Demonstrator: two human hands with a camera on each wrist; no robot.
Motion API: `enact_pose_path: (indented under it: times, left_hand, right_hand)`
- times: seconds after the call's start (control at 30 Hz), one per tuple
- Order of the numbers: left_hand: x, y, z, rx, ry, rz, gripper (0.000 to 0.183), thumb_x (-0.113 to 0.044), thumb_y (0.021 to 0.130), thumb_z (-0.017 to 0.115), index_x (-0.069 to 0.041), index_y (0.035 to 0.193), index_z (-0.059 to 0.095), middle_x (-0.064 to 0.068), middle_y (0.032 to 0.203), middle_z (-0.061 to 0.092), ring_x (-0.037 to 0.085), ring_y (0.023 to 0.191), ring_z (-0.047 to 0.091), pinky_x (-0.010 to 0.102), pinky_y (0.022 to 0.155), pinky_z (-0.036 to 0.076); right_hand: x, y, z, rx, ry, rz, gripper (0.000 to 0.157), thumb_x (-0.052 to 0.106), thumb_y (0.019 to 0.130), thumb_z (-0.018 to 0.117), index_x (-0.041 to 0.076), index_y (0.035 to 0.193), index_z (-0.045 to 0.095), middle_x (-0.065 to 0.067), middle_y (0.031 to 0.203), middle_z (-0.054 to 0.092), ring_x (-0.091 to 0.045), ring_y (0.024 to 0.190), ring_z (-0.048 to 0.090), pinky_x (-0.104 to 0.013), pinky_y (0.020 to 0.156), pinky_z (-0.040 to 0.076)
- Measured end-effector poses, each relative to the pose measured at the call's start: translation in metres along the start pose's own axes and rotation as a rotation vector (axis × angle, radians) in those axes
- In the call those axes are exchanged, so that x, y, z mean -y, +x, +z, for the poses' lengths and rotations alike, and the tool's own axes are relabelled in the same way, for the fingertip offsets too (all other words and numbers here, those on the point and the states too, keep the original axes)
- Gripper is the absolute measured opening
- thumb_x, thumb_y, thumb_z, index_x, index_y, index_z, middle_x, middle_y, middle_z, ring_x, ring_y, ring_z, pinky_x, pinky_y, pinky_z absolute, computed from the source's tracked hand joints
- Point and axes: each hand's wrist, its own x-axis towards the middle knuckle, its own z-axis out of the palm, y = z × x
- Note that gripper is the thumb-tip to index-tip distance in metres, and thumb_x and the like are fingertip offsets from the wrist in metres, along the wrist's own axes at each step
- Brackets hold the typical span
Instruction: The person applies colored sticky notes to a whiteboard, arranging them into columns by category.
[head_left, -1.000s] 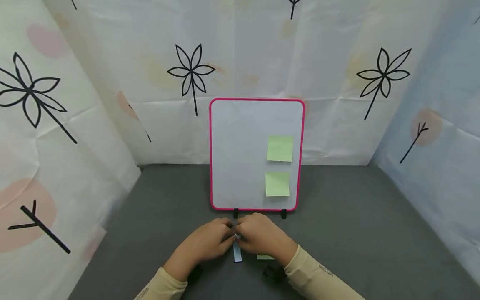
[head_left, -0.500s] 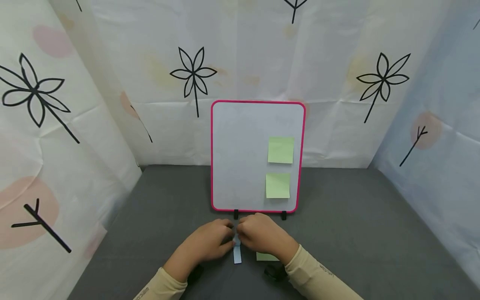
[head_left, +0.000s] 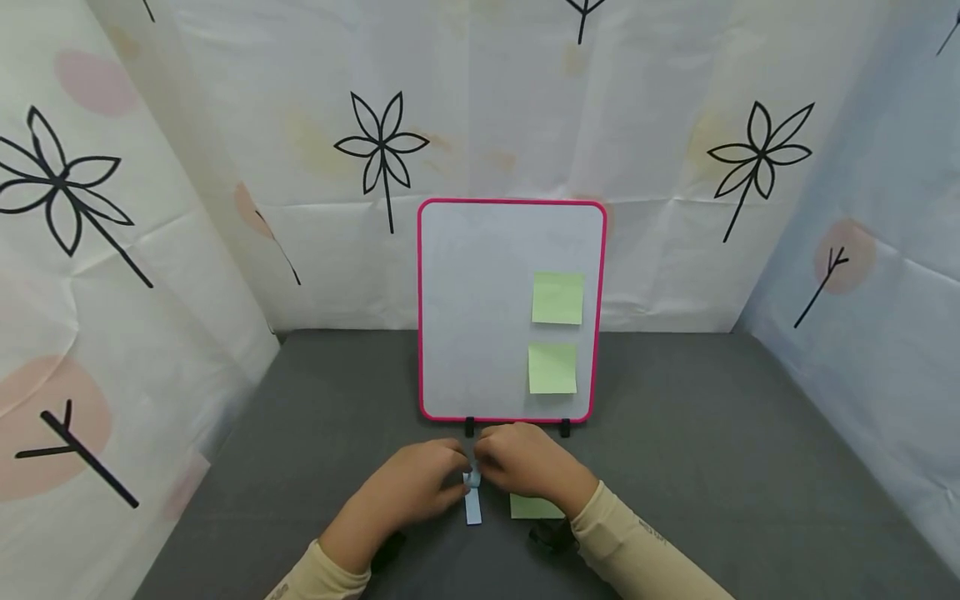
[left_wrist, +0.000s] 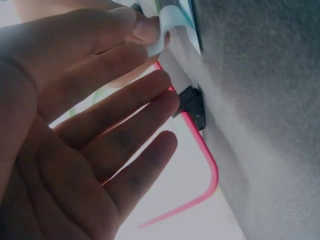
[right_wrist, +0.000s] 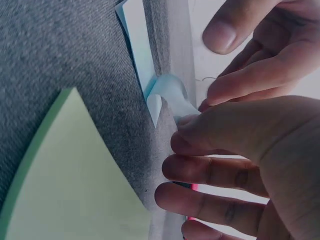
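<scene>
A narrow pad of light-blue sticky strips (head_left: 472,507) lies on the grey table between the hands. Its top strip (right_wrist: 172,92) curls up, bent into a loop. My right hand (head_left: 532,462) pinches the free end of that strip between thumb and index finger, the other fingers stretched out beside it. Close by on the left, my left hand (head_left: 416,483) has thumb and index finger parted near the strip, its other fingers loosely extended in the left wrist view. A green sticky-note pad (right_wrist: 75,170) lies partly under my right hand.
Behind the hands stands a pink-framed whiteboard (head_left: 480,317) on black feet (head_left: 566,427). Two green sticky notes, an upper note (head_left: 557,298) and a lower note (head_left: 552,368), are stuck on its right side. Printed white cloth (head_left: 495,108) encloses the table at back and sides.
The fingertips of both hands, together a second ago, have parted slightly. My right hand has drawn a little up and away, and more of the curled blue strip and green pad shows.
</scene>
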Motion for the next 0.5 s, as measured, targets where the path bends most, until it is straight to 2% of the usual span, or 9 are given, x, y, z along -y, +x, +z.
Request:
enact_pose_path:
  times: [0.23,0.5]
  left_hand:
    - [-0.006,0.001,0.000,0.034,-0.022,0.020,0.016,-0.018,0.092,0.083,-0.011,0.106,0.081,-0.002,0.097,0.071,0.003,0.083,0.063,0.024,0.071,0.055]
    - [-0.012,0.002,0.005,0.038,0.001,0.090,0.008,-0.014,0.088,0.085,-0.014,0.091,0.076,-0.005,0.082,0.063,0.001,0.068,0.045,0.021,0.061,0.042]
  right_hand:
    - [-0.005,-0.002,0.003,0.011,0.033,0.009,0.030,0.014,0.097,0.075,0.023,0.072,0.061,0.012,0.068,0.044,0.000,0.060,0.037,-0.017,0.057,0.034]
    - [-0.008,-0.002,0.004,0.023,0.066,0.017,0.034,0.015,0.099,0.072,0.024,0.070,0.057,0.012,0.069,0.042,-0.001,0.061,0.036,-0.018,0.056,0.032]
